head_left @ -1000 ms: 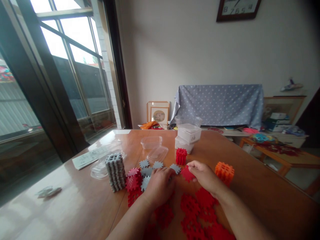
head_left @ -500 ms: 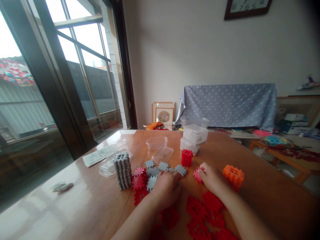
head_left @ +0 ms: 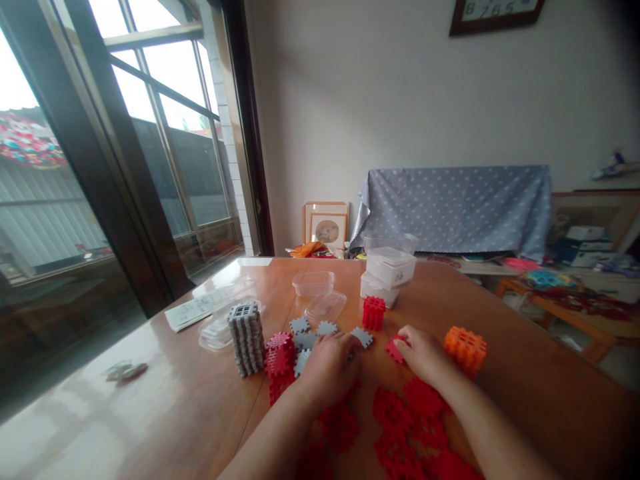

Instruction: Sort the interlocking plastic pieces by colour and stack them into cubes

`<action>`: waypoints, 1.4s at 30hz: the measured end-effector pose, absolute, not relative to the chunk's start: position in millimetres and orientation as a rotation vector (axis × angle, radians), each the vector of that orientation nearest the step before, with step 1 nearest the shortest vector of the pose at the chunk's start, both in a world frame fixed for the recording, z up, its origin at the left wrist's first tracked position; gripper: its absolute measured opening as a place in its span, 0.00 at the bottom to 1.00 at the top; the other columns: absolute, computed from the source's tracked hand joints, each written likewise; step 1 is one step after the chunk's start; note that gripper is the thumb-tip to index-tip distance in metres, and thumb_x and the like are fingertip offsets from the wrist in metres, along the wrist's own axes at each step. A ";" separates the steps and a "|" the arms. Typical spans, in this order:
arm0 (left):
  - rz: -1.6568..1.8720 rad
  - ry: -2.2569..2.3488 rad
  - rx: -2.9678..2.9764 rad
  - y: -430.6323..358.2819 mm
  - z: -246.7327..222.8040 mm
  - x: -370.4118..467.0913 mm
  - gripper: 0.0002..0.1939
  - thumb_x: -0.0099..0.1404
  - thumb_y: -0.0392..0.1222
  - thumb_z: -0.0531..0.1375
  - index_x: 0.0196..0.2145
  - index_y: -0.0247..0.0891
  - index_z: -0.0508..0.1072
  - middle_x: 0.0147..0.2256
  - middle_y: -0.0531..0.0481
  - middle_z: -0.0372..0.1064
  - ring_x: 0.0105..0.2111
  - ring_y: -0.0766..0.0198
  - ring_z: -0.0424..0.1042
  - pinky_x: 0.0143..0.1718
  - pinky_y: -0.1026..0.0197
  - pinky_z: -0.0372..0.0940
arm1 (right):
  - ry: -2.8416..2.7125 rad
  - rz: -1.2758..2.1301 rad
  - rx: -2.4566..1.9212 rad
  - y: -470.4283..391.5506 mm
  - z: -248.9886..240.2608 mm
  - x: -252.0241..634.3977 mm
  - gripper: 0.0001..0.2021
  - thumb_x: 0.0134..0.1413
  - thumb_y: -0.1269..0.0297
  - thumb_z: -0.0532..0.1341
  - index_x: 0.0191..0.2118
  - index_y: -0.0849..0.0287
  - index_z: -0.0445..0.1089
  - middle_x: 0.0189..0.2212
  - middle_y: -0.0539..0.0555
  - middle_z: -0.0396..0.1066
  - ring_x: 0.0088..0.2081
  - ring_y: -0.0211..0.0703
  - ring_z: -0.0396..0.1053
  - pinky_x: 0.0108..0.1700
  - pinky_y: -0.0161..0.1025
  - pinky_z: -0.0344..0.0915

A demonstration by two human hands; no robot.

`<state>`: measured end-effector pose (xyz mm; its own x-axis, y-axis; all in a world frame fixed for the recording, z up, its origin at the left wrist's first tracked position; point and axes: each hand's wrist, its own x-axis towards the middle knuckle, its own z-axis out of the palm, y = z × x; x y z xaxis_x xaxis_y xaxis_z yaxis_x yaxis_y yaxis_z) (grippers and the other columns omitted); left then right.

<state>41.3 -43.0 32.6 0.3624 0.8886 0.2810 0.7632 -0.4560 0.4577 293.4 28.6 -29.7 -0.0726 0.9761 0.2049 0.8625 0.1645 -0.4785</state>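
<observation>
My left hand (head_left: 330, 367) is bent over the grey interlocking tiles (head_left: 304, 341) at mid-table, its fingers curled down. What lies under those fingers is mostly hidden. To the right, my right hand (head_left: 423, 353) pinches a pinkish-red interlocking tile (head_left: 395, 348) by its near edge, against the tabletop. Loose red tiles (head_left: 393, 412) are spread between my forearms. A single grey tile (head_left: 362, 338) lies between the two hands. Beside my left hand is a dark red stack (head_left: 280, 357), and an orange stack (head_left: 465, 350) stands just past my right wrist.
A tall grey stack (head_left: 246, 340) stands left of the dark red one. Farther back are a red stack (head_left: 373, 313), piled plastic boxes (head_left: 390, 270), a clear tub (head_left: 313, 284) and a clear lid (head_left: 326, 308). Papers (head_left: 189, 313) and a small packet (head_left: 125, 371) lie on the left.
My left hand has moved slightly up and left, with its fingers drawn in over the grey tiles. The tile in my right hand has tilted a little; that hand has barely moved.
</observation>
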 end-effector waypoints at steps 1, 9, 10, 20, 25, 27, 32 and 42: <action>0.736 1.474 2.378 -42.5 31.5 40.6 0.11 0.66 0.42 0.56 0.44 0.46 0.75 0.42 0.48 0.76 0.46 0.55 0.72 0.48 0.56 0.63 | -1.974 0.321 -1.741 28.8 -30.2 293.4 0.08 0.60 0.60 0.55 0.37 0.56 0.69 0.35 0.55 0.77 0.37 0.46 0.73 0.38 0.37 0.63; 0.907 1.471 2.313 -44.3 33.6 40.5 0.10 0.68 0.45 0.56 0.42 0.43 0.75 0.42 0.47 0.76 0.44 0.56 0.73 0.46 0.58 0.64 | -1.933 0.232 -1.721 21.8 -18.3 295.5 0.19 0.61 0.56 0.57 0.53 0.59 0.70 0.46 0.62 0.73 0.45 0.51 0.73 0.48 0.43 0.66; 0.944 1.457 2.304 -45.8 36.1 41.1 0.10 0.69 0.46 0.55 0.41 0.43 0.75 0.41 0.47 0.76 0.44 0.56 0.73 0.45 0.58 0.64 | -1.924 0.221 -1.699 20.3 -16.5 294.4 0.19 0.61 0.54 0.56 0.53 0.58 0.70 0.46 0.62 0.73 0.45 0.51 0.73 0.48 0.43 0.66; 1.693 1.374 1.677 -47.1 58.1 13.7 0.23 0.73 0.55 0.51 0.26 0.38 0.69 0.25 0.52 0.67 0.28 0.65 0.67 0.32 0.64 0.61 | -2.241 0.502 -1.254 -8.7 9.8 235.9 0.17 0.61 0.55 0.56 0.51 0.52 0.74 0.50 0.57 0.74 0.52 0.52 0.70 0.55 0.45 0.65; 2.039 1.383 1.331 -52.2 74.3 -10.0 0.25 0.73 0.56 0.49 0.24 0.38 0.67 0.24 0.52 0.66 0.26 0.65 0.65 0.32 0.64 0.60 | -2.502 0.478 -1.064 -29.5 39.5 192.0 0.17 0.60 0.54 0.60 0.52 0.51 0.74 0.52 0.57 0.73 0.54 0.54 0.68 0.59 0.48 0.62; 2.121 1.411 1.259 -54.1 77.1 -17.7 0.24 0.73 0.55 0.49 0.24 0.39 0.66 0.23 0.53 0.66 0.26 0.66 0.64 0.31 0.64 0.60 | -2.571 0.453 -1.020 -33.1 41.9 173.7 0.21 0.59 0.51 0.61 0.56 0.50 0.72 0.56 0.57 0.71 0.57 0.55 0.66 0.61 0.50 0.60; 2.271 1.416 1.157 -56.1 76.9 -31.4 0.24 0.74 0.53 0.49 0.24 0.39 0.66 0.23 0.53 0.66 0.26 0.66 0.63 0.33 0.63 0.61 | -2.675 0.428 -1.038 -31.3 25.4 135.6 0.30 0.57 0.46 0.61 0.64 0.47 0.65 0.68 0.59 0.58 0.67 0.63 0.54 0.66 0.60 0.49; 2.462 1.330 1.002 -64.9 85.0 -38.2 0.24 0.73 0.53 0.52 0.22 0.38 0.68 0.22 0.53 0.65 0.24 0.67 0.62 0.31 0.62 0.59 | -2.644 0.150 -1.131 -28.2 33.7 166.4 0.12 0.51 0.65 0.62 0.43 0.54 0.73 0.45 0.56 0.72 0.49 0.53 0.66 0.56 0.49 0.58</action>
